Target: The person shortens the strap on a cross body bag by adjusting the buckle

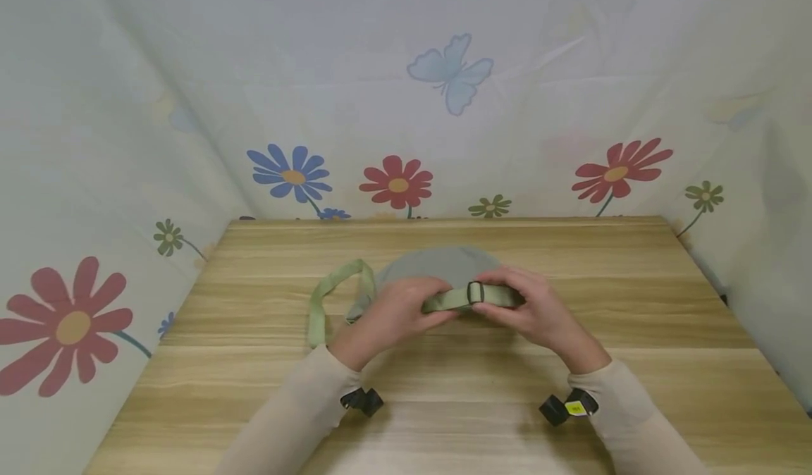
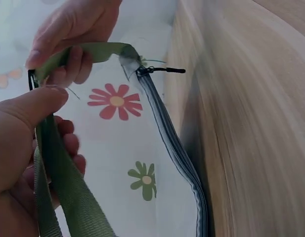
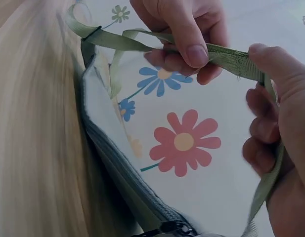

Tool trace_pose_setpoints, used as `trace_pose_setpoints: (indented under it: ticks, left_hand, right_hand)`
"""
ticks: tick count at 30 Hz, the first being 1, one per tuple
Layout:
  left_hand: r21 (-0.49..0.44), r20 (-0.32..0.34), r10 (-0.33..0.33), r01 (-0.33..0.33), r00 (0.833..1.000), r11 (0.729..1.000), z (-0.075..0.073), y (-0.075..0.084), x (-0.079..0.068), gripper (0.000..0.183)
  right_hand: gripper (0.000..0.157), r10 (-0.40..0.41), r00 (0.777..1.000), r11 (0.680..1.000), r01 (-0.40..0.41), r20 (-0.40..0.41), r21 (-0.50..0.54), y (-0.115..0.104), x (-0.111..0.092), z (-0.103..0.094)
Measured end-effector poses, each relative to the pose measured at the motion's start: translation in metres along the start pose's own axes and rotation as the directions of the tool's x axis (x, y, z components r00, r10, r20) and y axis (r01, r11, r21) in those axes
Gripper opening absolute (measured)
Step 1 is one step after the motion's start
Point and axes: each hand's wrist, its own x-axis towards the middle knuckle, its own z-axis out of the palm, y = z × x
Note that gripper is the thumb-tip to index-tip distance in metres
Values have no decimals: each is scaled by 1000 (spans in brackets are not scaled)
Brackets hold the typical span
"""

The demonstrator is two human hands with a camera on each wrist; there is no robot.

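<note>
A grey-green zippered bag (image 1: 444, 263) lies on the wooden table with a light green webbing strap (image 1: 452, 299). My left hand (image 1: 395, 313) pinches the strap between thumb and fingers, left of the black strap slider (image 1: 475, 292). At the slider, my right hand (image 1: 539, 307) grips the same strap, thumb and fingertips close to the buckle. Along the bag's edge runs a zipper (image 2: 173, 140), its black pull (image 2: 174, 70) sticking out in the left wrist view. Doubled webbing passes through the left hand there. Part of the bag is hidden behind both hands.
A loop of the strap (image 1: 317, 309) lies on the table left of the bag. The wooden table (image 1: 469, 418) meets a flower-printed white curtain (image 1: 533, 94) at its back and sides. Black wrist cameras (image 1: 363, 401) sit on both sleeves.
</note>
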Motion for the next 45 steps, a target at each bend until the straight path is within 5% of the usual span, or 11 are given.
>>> trace_pose_setpoints:
  ticks: [6, 12, 19, 29, 38, 45]
  left_hand:
    - [25, -14, 45, -45, 999, 999, -2, 4, 3, 25]
    - [40, -19, 75, -74, 997, 996, -1, 2, 0, 23]
    - [32, -24, 51, -50, 998, 998, -6, -6, -9, 30]
    - [-30, 34, -144, 145, 989, 989, -23, -13, -19, 33]
    - [-18, -66, -53, 52, 996, 998, -22, -17, -22, 29]
    - [-21, -12, -103, 103, 995, 995, -20, -16, -23, 27]
  right_hand:
    - [45, 49, 988, 984, -22, 150, -179, -12, 9, -3]
    - [35, 41, 978, 982, -1, 206, -189, -14, 14, -4]
    - [37, -2, 988, 987, 28, 155, -161, -11, 9, -8]
    - [27, -52, 995, 985, 64, 81, -163, -7, 6, -12]
    - [27, -53, 997, 981, 62, 53, -186, -8, 5, -11]
    - [27, -39, 998, 978, 50, 55, -201, -7, 5, -11]
